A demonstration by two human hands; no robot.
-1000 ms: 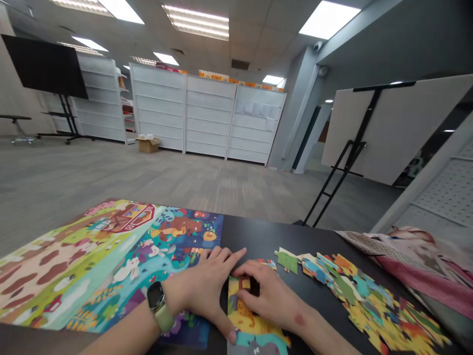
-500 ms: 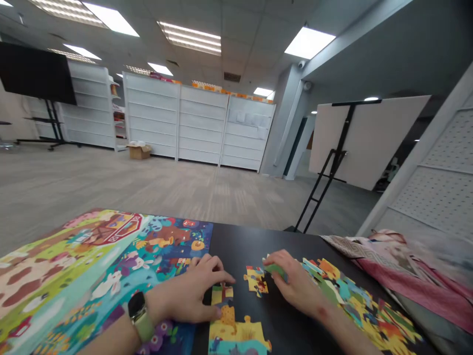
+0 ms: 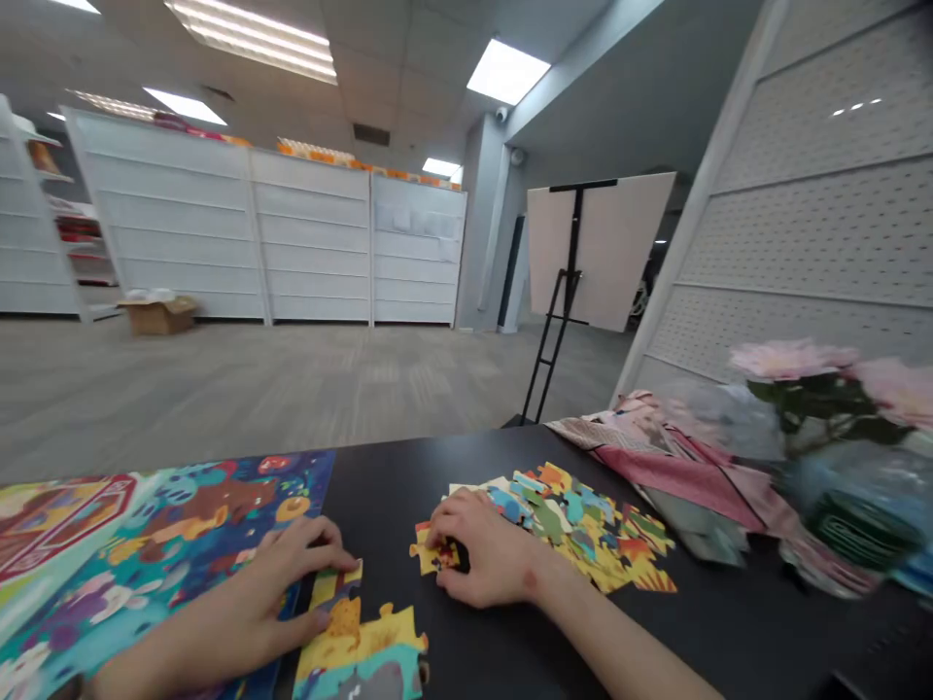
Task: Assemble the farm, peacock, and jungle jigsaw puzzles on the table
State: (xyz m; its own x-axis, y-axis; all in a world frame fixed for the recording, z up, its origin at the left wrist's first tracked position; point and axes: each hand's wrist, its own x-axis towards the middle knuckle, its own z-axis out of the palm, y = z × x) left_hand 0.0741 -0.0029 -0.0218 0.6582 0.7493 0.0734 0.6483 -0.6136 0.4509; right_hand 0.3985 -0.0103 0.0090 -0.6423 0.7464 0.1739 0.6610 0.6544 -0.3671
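Observation:
My left hand [image 3: 288,578] lies palm down on the black table [image 3: 729,632], its fingertips pressing the top of a joined block of puzzle pieces [image 3: 361,647] coloured yellow, orange and teal. My right hand [image 3: 485,549] is curled over a small yellow loose puzzle piece [image 3: 431,554], fingers closed on it, just right of the joined block. A pile of loose pieces [image 3: 583,525] lies directly beyond and to the right of that hand.
A large colourful picture sheet [image 3: 146,544] covers the table's left side. A pink patterned cloth [image 3: 656,457] and a wrapped bunch of pink flowers [image 3: 823,428] lie at the right. Beyond are grey floor, a black easel with a board [image 3: 569,272], white shelving and a cardboard box [image 3: 156,313].
The view has swung right, bringing the flowers in. My right hand left the joined block, reached to the loose pile, and now covers the small yellow piece. My left hand stays on the block.

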